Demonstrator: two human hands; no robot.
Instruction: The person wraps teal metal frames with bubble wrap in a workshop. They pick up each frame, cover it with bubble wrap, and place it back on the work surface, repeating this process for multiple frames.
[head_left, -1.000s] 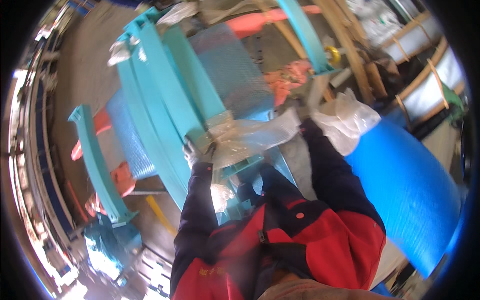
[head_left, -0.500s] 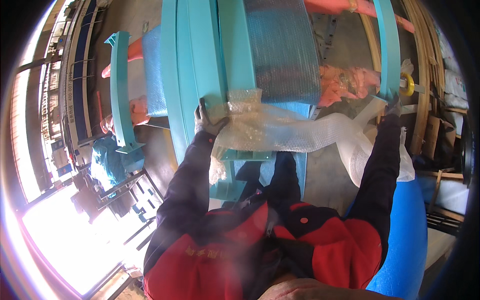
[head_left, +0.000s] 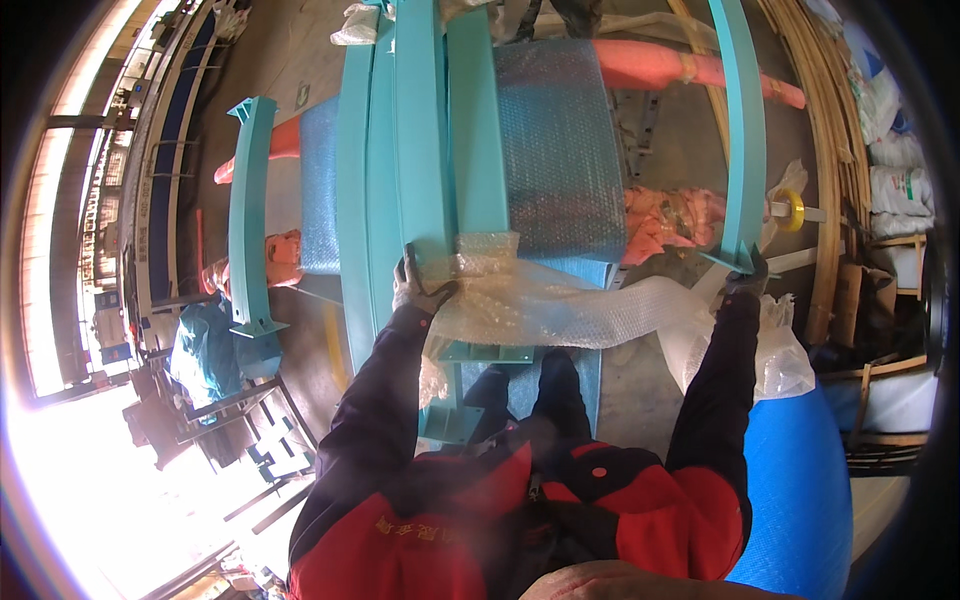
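Note:
My left hand [head_left: 424, 290], gloved, lies with spread fingers at the near end of the turquoise steel beams [head_left: 420, 150], beside the clear bubble wrap [head_left: 560, 312]. The wrap runs from these beams rightward to my right forearm. My right hand [head_left: 746, 280], in a dark glove, is closed round the near end plate of a separate turquoise beam [head_left: 742, 140]; its fingers are partly hidden. The central beams rest across supports padded with blue bubble wrap [head_left: 555, 150] and pink wrapping [head_left: 680, 220].
Another turquoise beam [head_left: 254, 215] lies at the left. A yellow tape roll [head_left: 791, 210] sits beyond my right hand, near long wooden strips [head_left: 830, 170]. A big blue roll [head_left: 800, 490] stands close on my right. Dark legs of another person [head_left: 575, 15] show at the far edge.
My view has shifted, so the scene sits lower. The right-hand beam's near end has come a little closer with my right hand. My left hand stays on the central beams.

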